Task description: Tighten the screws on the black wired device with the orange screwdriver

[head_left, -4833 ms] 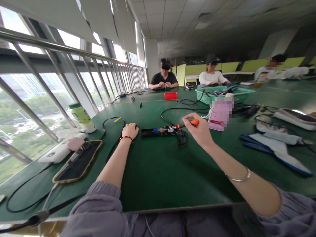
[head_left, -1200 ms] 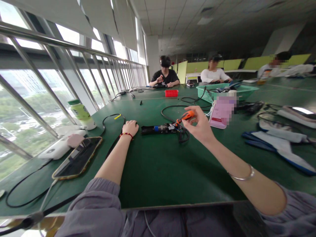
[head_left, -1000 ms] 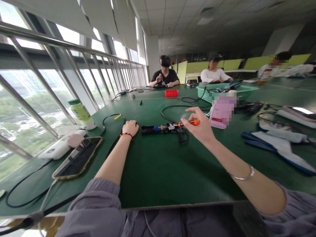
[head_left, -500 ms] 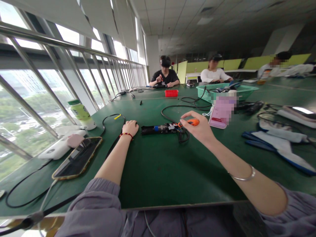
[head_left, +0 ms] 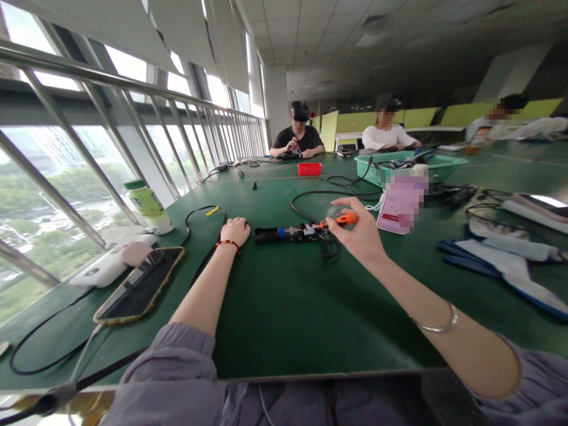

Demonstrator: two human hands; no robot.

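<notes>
My right hand [head_left: 360,232] is closed around the orange handle of a screwdriver [head_left: 345,219]. Its shaft points left, to the exposed inner parts of a long black device [head_left: 268,235]. This device lies crosswise on the green table [head_left: 284,319], with a blue section, a small circuit and loose wires showing at its right half. My left hand [head_left: 236,232] rests palm down on the table just left of the device, slightly apart from it. Its fingers are curled and their tips hidden, so I cannot see whether anything is in them. A dark strap runs beside and partly under it.
A phone [head_left: 139,284], a white power bank [head_left: 106,260] and a green-capped bottle [head_left: 148,207] stand left by the railing. Right are a pink phone [head_left: 399,204], gloves [head_left: 510,266] and a green basket [head_left: 444,173]. A red tray [head_left: 309,169] lies ahead. Several people sit beyond.
My right hand has shifted slightly, with its index finger lifted more from the screwdriver handle. My left hand and the black device stay in place.
</notes>
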